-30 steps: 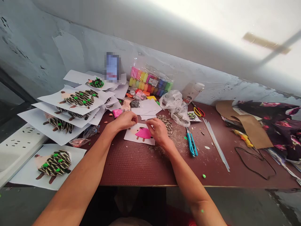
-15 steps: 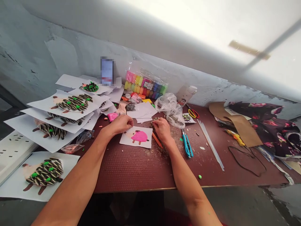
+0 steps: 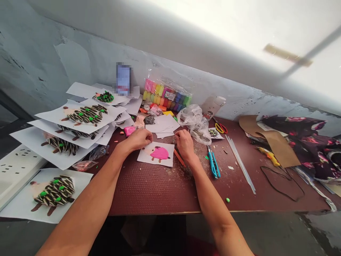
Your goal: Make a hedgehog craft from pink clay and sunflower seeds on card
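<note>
A white paper card (image 3: pixel 165 163) lies in front of me with a pink clay hedgehog (image 3: pixel 159 153) on it, with a pale snout and brown feet. At its upper left corner, the bent fingers of my left hand (image 3: pixel 140 139) are closed on the card's edge. My right hand (image 3: pixel 184 144) is closed just right of the card, fingertips pinched together over the spot where seeds lie. Whatever sits between those fingertips is too small to make out. An orange stick (image 3: pixel 179 158) lies between the card and my right wrist.
At left is a stack of sheets (image 3: pixel 57 115) bearing seed-covered hedgehogs, beside a white power strip (image 3: pixel 20 167). Behind are a colored clay pack (image 3: pixel 167 95), a plastic bag (image 3: pixel 194 121) and a bottle (image 3: pixel 214 106). To the right lie a blue cutter (image 3: pixel 214 163), scissors (image 3: pixel 221 128) and clear sticks (image 3: pixel 241 163).
My right hand has shifted slightly up and away from the card's edge, with its fingertips still pinched. My left hand stays at the card's corner. The view has tilted a little.
</note>
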The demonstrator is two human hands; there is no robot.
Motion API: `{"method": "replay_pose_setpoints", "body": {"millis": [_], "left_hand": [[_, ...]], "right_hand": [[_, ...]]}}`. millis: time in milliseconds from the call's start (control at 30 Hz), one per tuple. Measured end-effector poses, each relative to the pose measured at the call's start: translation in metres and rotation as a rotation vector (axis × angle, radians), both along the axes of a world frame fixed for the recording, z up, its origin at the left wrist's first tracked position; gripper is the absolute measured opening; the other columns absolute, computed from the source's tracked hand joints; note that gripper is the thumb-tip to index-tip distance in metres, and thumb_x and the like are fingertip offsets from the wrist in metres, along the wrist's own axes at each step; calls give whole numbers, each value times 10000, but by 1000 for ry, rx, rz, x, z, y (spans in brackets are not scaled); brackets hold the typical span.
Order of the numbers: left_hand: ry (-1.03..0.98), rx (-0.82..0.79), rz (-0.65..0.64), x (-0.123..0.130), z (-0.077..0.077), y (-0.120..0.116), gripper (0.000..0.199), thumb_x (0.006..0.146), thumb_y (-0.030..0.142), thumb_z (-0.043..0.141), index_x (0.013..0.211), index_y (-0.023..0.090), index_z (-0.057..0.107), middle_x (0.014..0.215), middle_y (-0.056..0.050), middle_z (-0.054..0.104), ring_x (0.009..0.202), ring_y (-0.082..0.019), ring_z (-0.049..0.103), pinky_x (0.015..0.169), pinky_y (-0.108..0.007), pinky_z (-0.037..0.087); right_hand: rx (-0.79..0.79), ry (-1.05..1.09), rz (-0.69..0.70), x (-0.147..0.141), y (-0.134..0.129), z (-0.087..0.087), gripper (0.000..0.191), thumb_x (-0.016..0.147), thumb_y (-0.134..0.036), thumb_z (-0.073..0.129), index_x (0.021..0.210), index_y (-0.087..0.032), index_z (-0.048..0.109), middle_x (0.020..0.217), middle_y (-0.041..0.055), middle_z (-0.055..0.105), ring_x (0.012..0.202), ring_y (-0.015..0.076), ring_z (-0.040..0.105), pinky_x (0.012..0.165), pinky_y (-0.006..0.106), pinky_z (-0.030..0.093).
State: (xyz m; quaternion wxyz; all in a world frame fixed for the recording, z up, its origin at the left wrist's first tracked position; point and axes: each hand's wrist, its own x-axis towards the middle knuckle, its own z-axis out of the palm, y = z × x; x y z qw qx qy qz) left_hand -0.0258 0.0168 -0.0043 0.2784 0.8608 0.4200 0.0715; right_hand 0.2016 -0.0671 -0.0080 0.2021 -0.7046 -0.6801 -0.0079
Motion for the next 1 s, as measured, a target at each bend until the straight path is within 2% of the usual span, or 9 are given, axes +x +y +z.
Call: {"method": "replay_pose_setpoints", "body": {"millis": [67, 167, 300, 467, 667, 833, 1000], "left_hand": [[0, 11, -7, 0, -1, 1, 263, 778, 122, 562, 883, 177, 796, 888, -58, 788, 804, -199, 685, 713, -267, 458], [-4, 20, -13, 0, -3, 2, 263, 782, 110, 560, 882, 173, 795, 881, -58, 787, 791, -191, 680, 718, -264, 456], [-16, 3, -13, 0, -3, 2, 262, 779, 102, 568, 887, 171, 797, 871, -54, 785, 765, -184, 675, 705, -261, 450], [-14, 17, -18, -1, 1, 0, 255, 773, 89, 572, 876, 159, 795, 864, -62, 784, 785, -197, 676, 691, -270, 437], [-25, 27, -10, -1, 0, 0, 258, 767, 89, 573, 865, 172, 797, 840, -53, 778, 759, -186, 664, 704, -263, 450], [-12, 45, -10, -1, -2, 1, 258, 769, 101, 574, 875, 172, 798, 843, -59, 778, 775, -191, 670, 719, -266, 457], [-9, 41, -9, -1, -4, 2, 265, 756, 120, 572, 880, 183, 799, 848, -53, 780, 780, -191, 676, 729, -264, 471]], "right_hand": [[44, 109, 52, -5, -5, 3, 203, 987, -151, 483, 972, -168, 684, 979, 91, 700, 928, 212, 599, 839, 296, 428], [3, 237, 184, -17, -14, 5, 153, 953, -137, 543, 985, -175, 687, 943, 57, 720, 847, 179, 620, 786, 266, 437], [-45, 240, 310, -31, -21, 6, 166, 938, -117, 589, 988, -196, 726, 944, 38, 730, 838, 156, 631, 765, 245, 425], [-106, 178, 309, -38, -24, 5, 117, 934, -159, 664, 895, -208, 763, 850, 17, 711, 768, 138, 612, 702, 236, 387], [-115, 109, 286, -47, -28, -1, 196, 944, -121, 627, 998, -232, 779, 905, 28, 727, 836, 154, 643, 724, 235, 403], [-94, 34, 262, -50, -29, 0, 164, 984, -199, 617, 996, -237, 776, 915, 42, 726, 875, 170, 645, 740, 244, 411], [-152, -20, 252, -52, -30, 4, 161, 996, -225, 615, 1025, -233, 773, 950, 54, 719, 905, 180, 636, 743, 254, 400]]}}
